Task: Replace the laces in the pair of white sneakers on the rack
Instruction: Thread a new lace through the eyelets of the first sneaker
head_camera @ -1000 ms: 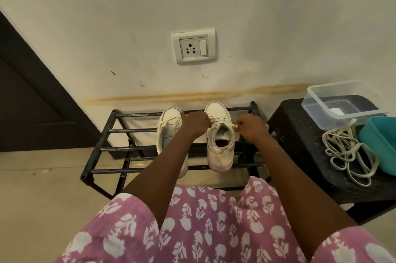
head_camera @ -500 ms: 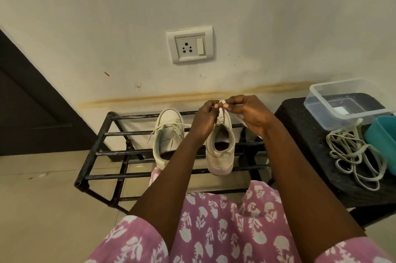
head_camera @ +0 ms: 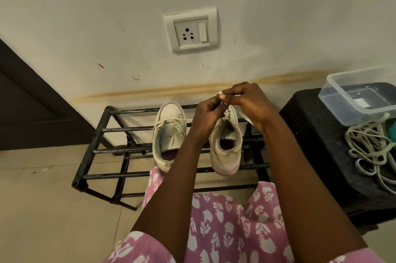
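Observation:
Two white sneakers stand toes to the wall on the black metal rack (head_camera: pixel 97 134). The left sneaker (head_camera: pixel 169 134) has its lace threaded. Over the toe of the right sneaker (head_camera: pixel 226 149) my left hand (head_camera: pixel 209 112) and my right hand (head_camera: pixel 246 100) meet, both pinching the ends of that shoe's white lace (head_camera: pixel 220 93), which is pulled up from the eyelets. A strip of the lace hangs below my right wrist. A bundle of loose white laces (head_camera: pixel 368 149) lies on the black stool to the right.
A black stool (head_camera: pixel 317 134) stands right of the rack with a clear plastic container (head_camera: pixel 362 100) and a teal box (head_camera: pixel 393 132) on it. A wall socket (head_camera: pixel 190 32) is above the rack. A dark door (head_camera: pixel 32 108) is at the left.
Both hands rose from the sides of the right sneaker and came together above its toe, drawing the lace ends upward. The camera moved a little closer.

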